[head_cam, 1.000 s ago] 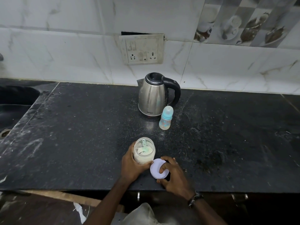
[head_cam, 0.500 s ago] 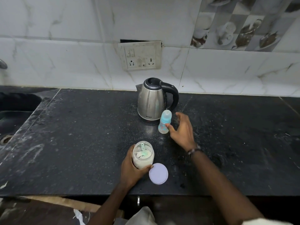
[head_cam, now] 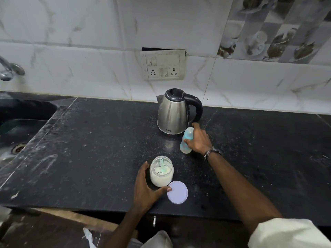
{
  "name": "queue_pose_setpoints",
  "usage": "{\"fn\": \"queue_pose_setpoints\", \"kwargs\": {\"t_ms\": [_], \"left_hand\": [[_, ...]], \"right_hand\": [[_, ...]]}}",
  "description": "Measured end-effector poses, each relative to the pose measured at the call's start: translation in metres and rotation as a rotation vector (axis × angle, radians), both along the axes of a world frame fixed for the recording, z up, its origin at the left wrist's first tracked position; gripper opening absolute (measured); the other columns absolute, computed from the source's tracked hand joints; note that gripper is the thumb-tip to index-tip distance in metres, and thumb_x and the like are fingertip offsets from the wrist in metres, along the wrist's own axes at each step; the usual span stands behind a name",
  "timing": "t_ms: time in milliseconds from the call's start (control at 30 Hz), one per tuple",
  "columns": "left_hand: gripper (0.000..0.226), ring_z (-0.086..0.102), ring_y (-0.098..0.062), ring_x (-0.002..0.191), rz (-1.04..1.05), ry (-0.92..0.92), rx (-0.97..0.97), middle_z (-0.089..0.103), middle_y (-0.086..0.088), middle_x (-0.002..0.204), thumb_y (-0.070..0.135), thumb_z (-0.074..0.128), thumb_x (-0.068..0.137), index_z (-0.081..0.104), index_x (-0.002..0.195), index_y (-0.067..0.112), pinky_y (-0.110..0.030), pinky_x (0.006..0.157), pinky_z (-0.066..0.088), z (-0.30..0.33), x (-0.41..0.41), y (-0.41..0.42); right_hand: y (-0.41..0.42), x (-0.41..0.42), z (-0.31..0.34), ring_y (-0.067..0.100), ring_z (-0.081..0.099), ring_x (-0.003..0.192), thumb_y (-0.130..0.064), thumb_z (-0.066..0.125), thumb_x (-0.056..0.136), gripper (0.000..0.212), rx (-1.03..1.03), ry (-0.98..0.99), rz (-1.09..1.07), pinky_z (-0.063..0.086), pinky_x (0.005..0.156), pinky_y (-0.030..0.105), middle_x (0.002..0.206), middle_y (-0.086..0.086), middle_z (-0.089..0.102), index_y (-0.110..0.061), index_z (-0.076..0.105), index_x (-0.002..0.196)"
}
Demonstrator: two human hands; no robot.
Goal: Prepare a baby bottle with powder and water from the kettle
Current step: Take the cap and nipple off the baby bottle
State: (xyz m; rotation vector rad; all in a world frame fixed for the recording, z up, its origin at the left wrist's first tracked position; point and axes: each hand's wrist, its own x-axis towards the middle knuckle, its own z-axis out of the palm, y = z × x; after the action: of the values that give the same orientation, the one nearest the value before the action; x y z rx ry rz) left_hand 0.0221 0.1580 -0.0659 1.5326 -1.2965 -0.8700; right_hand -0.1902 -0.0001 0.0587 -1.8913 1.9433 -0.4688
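Head view: worn on the person's head, looking forward and down at the black table (head_cam: 89, 140).
Facing: toward the tiled wall (head_cam: 89, 51).
Nearness: arm's reach.

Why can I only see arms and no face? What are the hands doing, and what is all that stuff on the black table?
The camera sits on the person's head and looks down, so you see only their arms. This is a black kitchen counter. The left hand is wrapped around an open jar of white powder with a small green scoop inside. The jar's round lid lies flat beside it. The right hand grips a little blue baby bottle, which stands just in front of a shiny metal kettle. On the far left is a sink with a tap.
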Motion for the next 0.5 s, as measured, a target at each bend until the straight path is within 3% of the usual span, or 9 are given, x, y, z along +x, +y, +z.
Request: {"fn": "queue_pose_setpoints", "kwargs": {"t_ms": [100, 200, 300, 400, 500], "left_hand": [[0.131, 0.033, -0.022, 0.152, 0.080, -0.064, -0.091, 0.038, -0.004, 0.161, 0.077, 0.086, 0.049, 0.036, 0.155, 0.018, -0.052, 0.121, 0.035, -0.004, -0.004, 0.014], [0.123, 0.030, -0.021, 0.151, 0.136, -0.137, -0.226, 0.039, -0.002, 0.159, 0.078, 0.078, 0.059, 0.038, 0.153, 0.010, -0.035, 0.123, 0.027, -0.001, -0.012, 0.029], [0.104, 0.041, -0.024, 0.139, 0.134, -0.232, -0.357, 0.051, -0.013, 0.145, 0.063, 0.080, 0.068, 0.047, 0.143, 0.000, -0.021, 0.121, 0.025, 0.000, -0.020, 0.040], [0.082, 0.046, -0.022, 0.128, 0.088, -0.280, -0.479, 0.057, -0.017, 0.131, 0.048, 0.080, 0.076, 0.050, 0.135, -0.001, -0.023, 0.116, 0.031, 0.005, -0.035, 0.045], [0.069, 0.049, -0.012, 0.132, 0.013, -0.232, -0.559, 0.058, -0.011, 0.133, 0.037, 0.079, 0.082, 0.050, 0.134, 0.003, -0.023, 0.112, 0.038, 0.016, -0.057, 0.042]], "right_hand": [[0.026, -0.010, 0.001, 0.040, 0.060, 0.109, -0.029, 0.076, 0.078, 0.067, 0.007, 0.032, 0.018, 0.051, 0.089, 0.046, 0.124, 0.020, 0.060, -0.014, 0.040, 0.132], [0.054, -0.021, 0.001, 0.037, 0.061, 0.106, -0.031, 0.075, 0.079, 0.058, 0.024, 0.035, 0.029, 0.052, 0.086, 0.044, 0.120, 0.017, 0.062, -0.016, 0.046, 0.127], [0.079, -0.031, 0.002, 0.034, 0.062, 0.105, -0.032, 0.076, 0.077, 0.056, 0.034, 0.029, 0.035, 0.053, 0.085, 0.041, 0.118, 0.012, 0.064, -0.018, 0.049, 0.124], [0.099, -0.039, 0.000, 0.032, 0.062, 0.104, -0.033, 0.078, 0.075, 0.055, 0.042, 0.021, 0.038, 0.051, 0.082, 0.039, 0.117, 0.009, 0.065, -0.020, 0.051, 0.121], [0.111, -0.041, -0.001, 0.032, 0.060, 0.107, -0.033, 0.078, 0.076, 0.054, 0.048, 0.031, 0.040, 0.049, 0.082, 0.038, 0.117, 0.007, 0.065, -0.021, 0.050, 0.120]]}}
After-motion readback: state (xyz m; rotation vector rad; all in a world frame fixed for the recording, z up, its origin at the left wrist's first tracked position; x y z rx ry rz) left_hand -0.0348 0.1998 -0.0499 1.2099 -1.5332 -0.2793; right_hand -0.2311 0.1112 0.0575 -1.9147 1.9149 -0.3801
